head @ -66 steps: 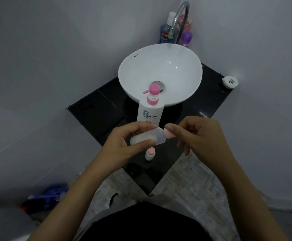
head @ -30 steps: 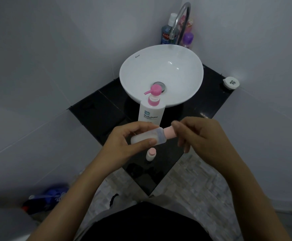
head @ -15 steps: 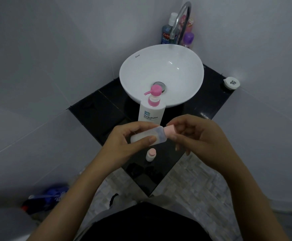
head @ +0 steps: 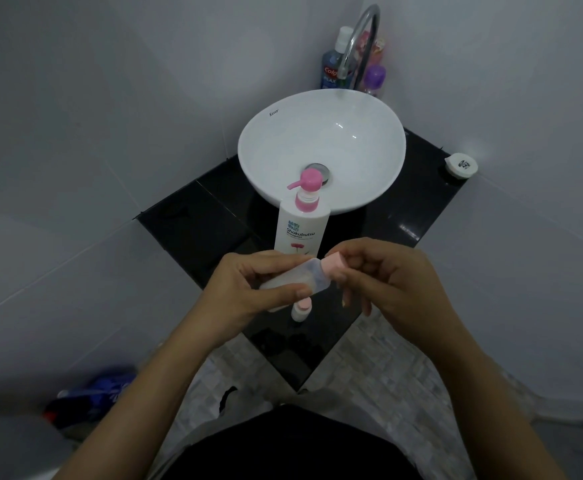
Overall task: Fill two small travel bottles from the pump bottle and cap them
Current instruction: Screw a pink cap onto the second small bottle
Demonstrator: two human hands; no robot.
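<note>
My left hand grips a small translucent travel bottle, held on its side above the counter's front corner. The fingertips of my right hand pinch that bottle's pink cap, which sits on its neck. A second small travel bottle with a pink cap stands on the black counter just below my left hand, partly hidden by it. The white pump bottle with a pink pump head stands upright behind my hands, in front of the basin.
A white round basin sits on the black corner counter under a chrome tap. Several toiletry bottles stand behind the tap. A small white round object lies at the counter's right corner. Grey walls close in on both sides.
My right fingers have shifted round the pink cap while my left hand keeps the travel bottle in the same place. The pump bottle and the second travel bottle have stayed put.
</note>
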